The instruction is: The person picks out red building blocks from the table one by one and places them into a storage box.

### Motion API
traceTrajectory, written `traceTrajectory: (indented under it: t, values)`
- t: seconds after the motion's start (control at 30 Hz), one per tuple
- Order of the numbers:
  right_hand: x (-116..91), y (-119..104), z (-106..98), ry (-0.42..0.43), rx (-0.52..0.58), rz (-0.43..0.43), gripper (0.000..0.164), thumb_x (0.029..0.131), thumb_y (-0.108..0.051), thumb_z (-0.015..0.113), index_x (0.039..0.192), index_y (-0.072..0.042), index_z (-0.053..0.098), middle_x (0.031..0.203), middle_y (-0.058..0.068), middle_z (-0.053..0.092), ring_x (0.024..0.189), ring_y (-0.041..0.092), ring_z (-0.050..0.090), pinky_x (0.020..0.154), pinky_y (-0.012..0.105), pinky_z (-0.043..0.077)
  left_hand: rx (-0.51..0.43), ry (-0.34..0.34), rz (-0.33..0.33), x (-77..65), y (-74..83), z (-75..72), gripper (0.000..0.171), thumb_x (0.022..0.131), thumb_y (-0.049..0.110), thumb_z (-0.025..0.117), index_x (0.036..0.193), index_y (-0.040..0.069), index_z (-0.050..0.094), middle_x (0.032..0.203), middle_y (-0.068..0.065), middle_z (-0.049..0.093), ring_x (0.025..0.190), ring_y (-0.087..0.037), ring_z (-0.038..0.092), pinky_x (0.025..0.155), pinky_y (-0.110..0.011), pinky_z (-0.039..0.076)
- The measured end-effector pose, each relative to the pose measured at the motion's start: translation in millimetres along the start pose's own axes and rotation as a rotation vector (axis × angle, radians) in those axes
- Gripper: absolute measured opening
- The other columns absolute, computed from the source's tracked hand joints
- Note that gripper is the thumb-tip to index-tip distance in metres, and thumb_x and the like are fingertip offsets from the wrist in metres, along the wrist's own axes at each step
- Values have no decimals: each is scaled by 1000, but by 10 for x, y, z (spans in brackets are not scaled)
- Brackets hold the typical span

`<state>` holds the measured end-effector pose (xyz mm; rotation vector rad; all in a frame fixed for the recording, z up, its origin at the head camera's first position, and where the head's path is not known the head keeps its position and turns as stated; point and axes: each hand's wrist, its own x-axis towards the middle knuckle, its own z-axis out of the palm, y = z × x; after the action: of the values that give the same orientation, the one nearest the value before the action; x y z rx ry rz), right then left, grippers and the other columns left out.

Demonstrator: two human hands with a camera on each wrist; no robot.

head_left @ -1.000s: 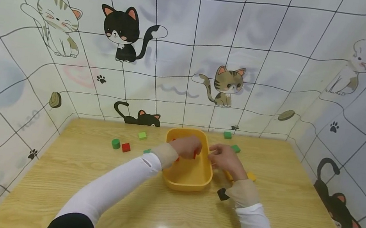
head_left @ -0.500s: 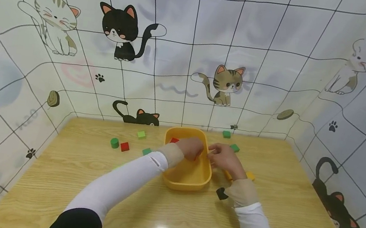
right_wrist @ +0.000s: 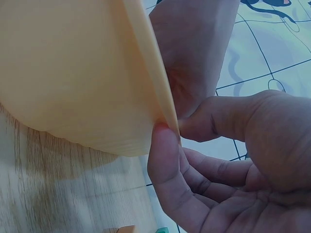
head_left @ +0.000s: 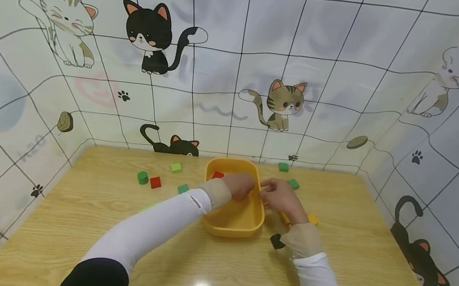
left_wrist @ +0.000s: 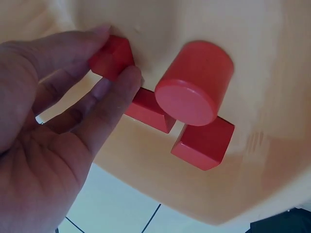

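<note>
My left hand (head_left: 239, 186) reaches into the yellow plastic bin (head_left: 232, 233). In the left wrist view its thumb and fingers pinch a small red block (left_wrist: 112, 57) close to the bin's inner surface. Beside it in the bin are a red cylinder (left_wrist: 188, 87), a long red block (left_wrist: 149, 111) and another red block (left_wrist: 206, 144). The right hand (head_left: 283, 199) is at the bin's right side. Seen from the right wrist, its thumb and index finger pinch the rim (right_wrist: 163, 92) from both sides.
Left of the bin lie a green cylinder (head_left: 142, 178), a red cube (head_left: 155, 182), a light green block (head_left: 176, 167) and a green block (head_left: 183, 189). Right of it are green blocks (head_left: 293, 184), a yellow block (head_left: 312, 218) and a black piece (head_left: 277, 241). Cat-printed sheeting (head_left: 225, 53) surrounds the table.
My left hand has shifted slightly right inside the bin, and a red block near its back left corner shows more. The right hand stays at the rim. The head view has drifted a little.
</note>
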<state>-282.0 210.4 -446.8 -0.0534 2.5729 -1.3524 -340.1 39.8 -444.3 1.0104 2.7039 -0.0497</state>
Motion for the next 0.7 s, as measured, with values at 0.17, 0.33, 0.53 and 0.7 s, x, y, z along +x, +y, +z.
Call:
traceTrajectory:
  t: [0.17, 0.33, 0.53, 0.7]
  values:
    - [3, -1, -6, -1, 4, -5, 44, 101, -10, 60, 142, 5, 58, 118, 24, 68, 87, 25, 75, 83, 43, 66, -33, -21, 16, -67, -7, -60, 18, 96, 10, 72, 114, 10, 74, 105, -3, 71, 90, -18, 61, 83, -29, 56]
    - [11, 9, -4, 1, 3, -7, 44, 101, -12, 61, 142, 4, 59, 118, 23, 69, 87, 24, 75, 83, 42, 66, -140, -51, 24, -131, -43, -143, 47, 90, 17, 79, 136, 14, 71, 128, -3, 73, 99, -17, 63, 92, -32, 56]
    - [20, 11, -11, 4, 5, -6, 43, 102, -11, 61, 142, 5, 59, 118, 24, 70, 85, 22, 74, 83, 42, 66, -191, -43, 48, -184, -85, -215, 68, 83, 34, 90, 144, 16, 66, 136, -5, 70, 110, -18, 61, 102, -36, 54]
    - [24, -3, -5, -3, 0, 7, 44, 102, -11, 61, 143, 5, 58, 118, 23, 69, 86, 23, 74, 83, 42, 66, -188, -8, 13, -257, -146, -270, 80, 85, 45, 88, 152, 15, 57, 143, -9, 66, 127, -26, 59, 112, -41, 50]
